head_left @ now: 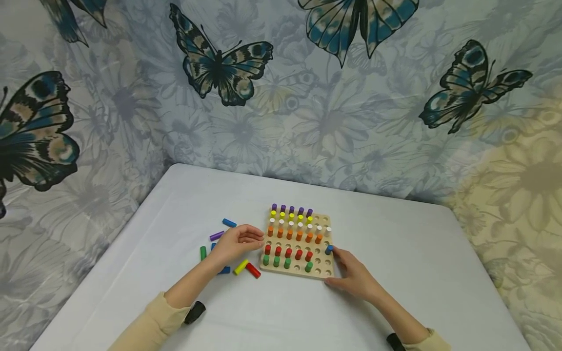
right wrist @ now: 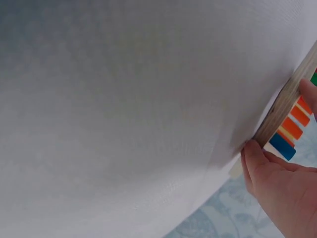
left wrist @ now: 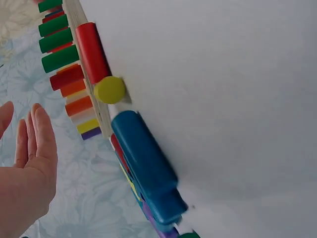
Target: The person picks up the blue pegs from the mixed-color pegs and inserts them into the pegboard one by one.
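- Right hand [head_left: 354,278]: thumb and fingers clamped about the near-right corner of the wooden pegboard [head_left: 316,248]; thumb at near edge, fingers along right edge.
- Just beside those fingertips: upright blue peg [head_left: 329,250], at right end of its row; fingertip contact with it hard to tell.
- Left hand [head_left: 237,243]: relaxed, unclosed, fingers loosely bent and pointing toward the left edge of the board; contact with edge not certain in head view, visible gap in left wrist view.
- Board position: flat on white surface [head_left: 272,312], between both hands.
- Standing in holes, far side to near side: purple row [head_left: 291,209] of five; yellow row [head_left: 291,217] of five; white row [head_left: 300,226] of seven; orange row [head_left: 299,236] of six; then the blue one; red row [head_left: 288,253] of five; green row [head_left: 287,263] of four, with one open hole before the last.
- Lying loose left of board: red cylinder [head_left: 253,270] and yellow cylinder [head_left: 241,266], end to end or nearly so, near the board's near-left corner.
- Around left hand and wrist: blue cylinder [head_left: 229,223], purple cylinder [head_left: 216,236], green cylinder [head_left: 203,253]; two more blue pieces [head_left: 226,270] partly hidden by hand and wrist.
- Farther out: pale sleeves [head_left: 151,321] on both arms; black item [head_left: 195,312] at left wrist, another at right.
- Behind surface: butterfly-print backdrop [head_left: 281,146], floral, blue-grey.
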### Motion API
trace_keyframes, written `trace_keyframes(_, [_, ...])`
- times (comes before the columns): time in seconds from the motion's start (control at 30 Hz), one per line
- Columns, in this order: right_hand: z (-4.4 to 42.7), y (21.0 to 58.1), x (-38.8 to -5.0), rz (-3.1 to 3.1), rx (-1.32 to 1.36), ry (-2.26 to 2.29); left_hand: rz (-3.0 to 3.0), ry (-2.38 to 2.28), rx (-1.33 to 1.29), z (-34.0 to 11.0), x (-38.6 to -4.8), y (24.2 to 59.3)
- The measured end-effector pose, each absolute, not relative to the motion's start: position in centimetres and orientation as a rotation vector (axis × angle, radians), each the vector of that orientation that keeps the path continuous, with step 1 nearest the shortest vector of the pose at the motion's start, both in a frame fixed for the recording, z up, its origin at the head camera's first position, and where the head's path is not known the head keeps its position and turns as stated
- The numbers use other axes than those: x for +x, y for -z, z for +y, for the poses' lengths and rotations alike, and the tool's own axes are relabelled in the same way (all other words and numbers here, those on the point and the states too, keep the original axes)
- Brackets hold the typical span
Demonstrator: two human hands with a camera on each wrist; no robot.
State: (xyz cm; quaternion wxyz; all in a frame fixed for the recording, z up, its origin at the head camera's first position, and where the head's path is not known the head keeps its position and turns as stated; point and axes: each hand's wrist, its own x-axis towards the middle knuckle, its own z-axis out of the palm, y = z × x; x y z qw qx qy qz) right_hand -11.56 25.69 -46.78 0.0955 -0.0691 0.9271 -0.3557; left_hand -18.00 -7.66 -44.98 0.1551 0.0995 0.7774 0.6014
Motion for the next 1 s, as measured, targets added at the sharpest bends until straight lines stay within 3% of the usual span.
trace_keyframes(1.0, [26.2,47.1,-11.6,2.74,-0.244,1.046,2.748,-1.035,0.704,-14.2,-14.5,45.8])
